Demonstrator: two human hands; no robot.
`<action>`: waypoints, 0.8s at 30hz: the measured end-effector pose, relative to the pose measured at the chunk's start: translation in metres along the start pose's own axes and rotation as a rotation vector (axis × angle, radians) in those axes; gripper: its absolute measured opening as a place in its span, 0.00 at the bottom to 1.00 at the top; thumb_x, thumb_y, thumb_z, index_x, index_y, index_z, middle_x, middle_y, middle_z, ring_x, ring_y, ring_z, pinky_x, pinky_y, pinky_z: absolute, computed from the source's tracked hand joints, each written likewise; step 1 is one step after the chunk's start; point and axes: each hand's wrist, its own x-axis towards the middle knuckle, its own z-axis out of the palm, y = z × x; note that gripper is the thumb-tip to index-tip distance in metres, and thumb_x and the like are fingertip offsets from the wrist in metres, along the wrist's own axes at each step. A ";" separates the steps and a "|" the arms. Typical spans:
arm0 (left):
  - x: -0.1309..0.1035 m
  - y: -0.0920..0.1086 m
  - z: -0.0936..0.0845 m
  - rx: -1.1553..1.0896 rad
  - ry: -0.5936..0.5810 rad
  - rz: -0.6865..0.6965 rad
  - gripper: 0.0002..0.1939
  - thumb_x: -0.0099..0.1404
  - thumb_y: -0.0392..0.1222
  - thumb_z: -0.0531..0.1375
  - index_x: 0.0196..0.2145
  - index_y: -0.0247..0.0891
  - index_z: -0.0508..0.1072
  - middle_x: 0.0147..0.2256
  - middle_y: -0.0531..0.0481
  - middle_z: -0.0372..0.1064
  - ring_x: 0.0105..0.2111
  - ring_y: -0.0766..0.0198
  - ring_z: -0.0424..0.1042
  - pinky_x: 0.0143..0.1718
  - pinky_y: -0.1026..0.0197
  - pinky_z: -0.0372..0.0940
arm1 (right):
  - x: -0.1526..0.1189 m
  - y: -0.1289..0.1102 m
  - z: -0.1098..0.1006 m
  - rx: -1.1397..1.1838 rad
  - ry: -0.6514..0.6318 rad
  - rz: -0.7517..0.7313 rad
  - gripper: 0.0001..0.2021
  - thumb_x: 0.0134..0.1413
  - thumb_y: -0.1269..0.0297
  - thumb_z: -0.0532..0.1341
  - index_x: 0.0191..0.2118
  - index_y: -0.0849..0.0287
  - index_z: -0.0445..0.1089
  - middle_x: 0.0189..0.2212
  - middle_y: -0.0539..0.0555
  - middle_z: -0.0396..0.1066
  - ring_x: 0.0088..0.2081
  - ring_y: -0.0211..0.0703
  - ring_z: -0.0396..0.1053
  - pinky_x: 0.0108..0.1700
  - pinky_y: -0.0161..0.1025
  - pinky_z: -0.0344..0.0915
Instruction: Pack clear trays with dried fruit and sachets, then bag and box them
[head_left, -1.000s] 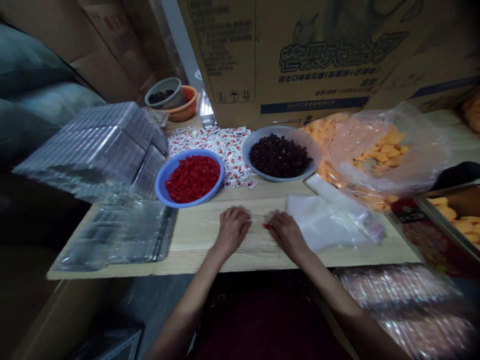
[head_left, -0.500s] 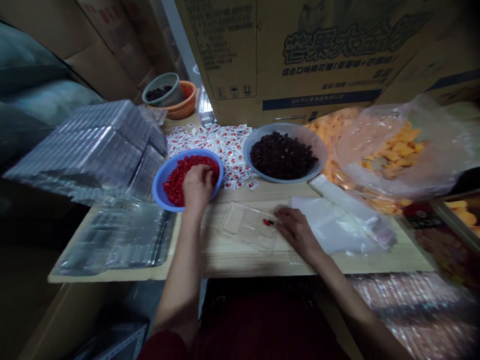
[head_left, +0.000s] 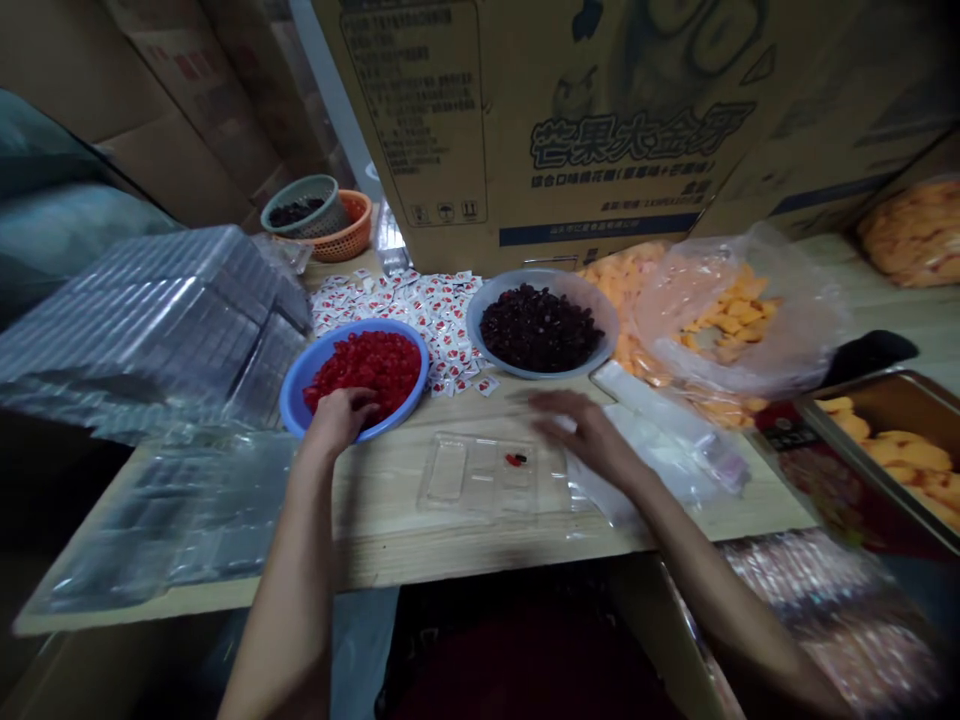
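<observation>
At the near rim of a blue bowl, my left hand has its fingers curled together beside the red candies; whatever they hold is hidden. Slightly blurred, my right hand hovers with fingers stretched apart and nothing visible in them. It is just right of a clear plastic tray lying on the wooden table. One small red piece and a small dark piece sit in the tray's right part. Behind it stands a pale bowl of dark candies.
White-and-red sachets are spread between the bowls. Stacked clear trays rise at the left. White plastic bags and a clear bag with orange pieces lie right. A cardboard box walls the back, with baskets beside it.
My left hand has drawn back from the middle of the red candies to the bowl's near edge. The right hand has lifted away from the tray. The camera view has shifted.
</observation>
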 end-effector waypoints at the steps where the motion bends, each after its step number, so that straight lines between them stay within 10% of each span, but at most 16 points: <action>1: -0.004 -0.002 0.001 -0.026 0.065 0.003 0.16 0.62 0.41 0.58 0.45 0.39 0.80 0.47 0.44 0.79 0.49 0.52 0.76 0.54 0.57 0.65 | 0.016 0.005 -0.012 -0.033 0.068 0.053 0.13 0.66 0.60 0.59 0.51 0.57 0.75 0.48 0.58 0.76 0.48 0.48 0.73 0.51 0.44 0.68; 5: -0.011 -0.003 0.007 -0.108 0.203 -0.063 0.17 0.61 0.41 0.59 0.46 0.36 0.79 0.45 0.42 0.79 0.45 0.53 0.77 0.51 0.58 0.66 | 0.086 0.043 -0.030 -0.388 0.023 0.376 0.10 0.61 0.70 0.60 0.45 0.60 0.77 0.45 0.59 0.77 0.49 0.49 0.73 0.53 0.42 0.67; 10: -0.006 -0.002 0.010 -0.103 0.259 -0.130 0.19 0.65 0.51 0.57 0.42 0.36 0.81 0.41 0.41 0.80 0.42 0.51 0.77 0.50 0.55 0.67 | 0.131 0.085 -0.006 -0.424 -0.077 0.525 0.09 0.47 0.80 0.65 0.34 0.61 0.77 0.40 0.63 0.78 0.48 0.55 0.75 0.52 0.45 0.68; 17: 0.000 -0.006 0.013 -0.197 0.243 -0.056 0.19 0.64 0.39 0.55 0.49 0.35 0.78 0.45 0.40 0.78 0.47 0.53 0.76 0.54 0.54 0.66 | 0.127 0.107 -0.011 -0.159 -0.029 0.486 0.04 0.44 0.75 0.66 0.24 0.61 0.72 0.25 0.53 0.75 0.31 0.43 0.74 0.36 0.35 0.69; 24: -0.016 0.010 0.012 -0.520 0.544 -0.144 0.13 0.59 0.47 0.64 0.36 0.34 0.79 0.29 0.48 0.77 0.29 0.60 0.75 0.41 0.59 0.70 | 0.085 0.070 -0.028 0.160 0.261 0.315 0.06 0.51 0.63 0.65 0.34 0.58 0.73 0.28 0.51 0.74 0.31 0.40 0.71 0.37 0.36 0.67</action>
